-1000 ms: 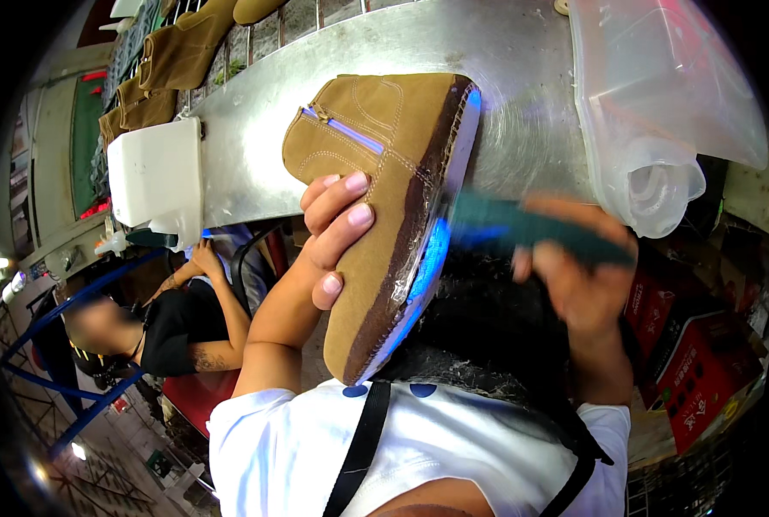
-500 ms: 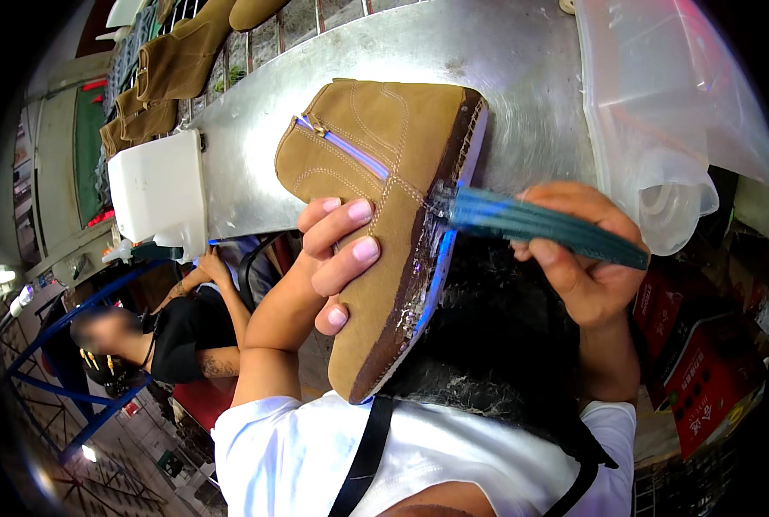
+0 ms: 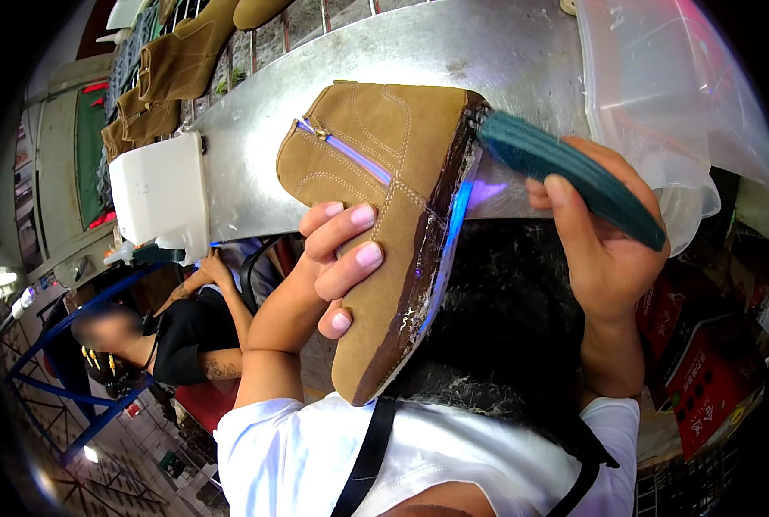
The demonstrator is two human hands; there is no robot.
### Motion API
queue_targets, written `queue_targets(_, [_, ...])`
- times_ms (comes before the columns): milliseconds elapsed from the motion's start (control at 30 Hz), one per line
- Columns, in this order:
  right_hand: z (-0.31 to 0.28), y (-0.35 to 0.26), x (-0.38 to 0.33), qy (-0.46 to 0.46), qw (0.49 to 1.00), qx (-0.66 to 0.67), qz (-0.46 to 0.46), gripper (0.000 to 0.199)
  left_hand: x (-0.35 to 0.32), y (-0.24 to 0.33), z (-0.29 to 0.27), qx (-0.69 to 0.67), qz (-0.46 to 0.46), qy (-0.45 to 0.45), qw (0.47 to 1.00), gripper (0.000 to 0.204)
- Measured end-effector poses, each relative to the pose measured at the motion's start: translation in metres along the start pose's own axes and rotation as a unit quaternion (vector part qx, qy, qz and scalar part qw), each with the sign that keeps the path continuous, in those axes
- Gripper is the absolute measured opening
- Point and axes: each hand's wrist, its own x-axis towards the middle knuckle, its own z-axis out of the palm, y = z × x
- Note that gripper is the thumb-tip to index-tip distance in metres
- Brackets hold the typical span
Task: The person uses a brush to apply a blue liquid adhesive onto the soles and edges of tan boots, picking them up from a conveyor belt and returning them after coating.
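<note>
A tan ankle boot point(image 3: 436, 142) with a side zipper point(image 3: 350, 148) lies tilted on its side, toe toward me. My left hand point(image 3: 337, 246) grips it from the left, fingers wrapped over the upper. Along its lower edge runs a dark brown, wet-looking band point(image 3: 419, 258), streaked with whitish bits near the toe. My right hand point(image 3: 604, 237) is closed around the dark green handle of a brush point(image 3: 565, 164). The brush's tip meets the band at the heel end of the boot; its bristles are hardly visible here.
Under the boot is a metal tabletop point(image 3: 522, 52). A white container point(image 3: 158, 185) stands left, a translucent plastic bin point(image 3: 651, 95) right. More tan boots point(image 3: 177, 60) sit on a rack at upper left. Another person point(image 3: 190, 340) sits at left; red boxes point(image 3: 703, 379) lie lower right.
My right hand has carried the brush up along the boot's edge, from mid-sole to the heel end. The band there looks darker and wetter. My left hand's grip is nearly unchanged.
</note>
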Motion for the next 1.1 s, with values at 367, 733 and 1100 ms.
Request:
queue_targets(367, [-0.007, -0.023, -0.019, -0.099, 0.992, 0.08, 0.023, 0.027, 0.006, 0.016, -0.005, -0.014, -0.066, -0.048, 0.997, 0.077])
queue_targets(733, [-0.014, -0.027, -0.019, -0.132, 0.989, 0.058, 0.004, 0.025, 0.004, 0.01, 0.012, -0.056, -0.027, 0.031, 0.998, 0.052])
queue_targets(1100, [-0.021, -0.04, -0.028, -0.19, 0.975, 0.117, -0.014, 0.025, 0.023, -0.007, -0.013, -0.007, 0.06, -0.103, 0.993, 0.062])
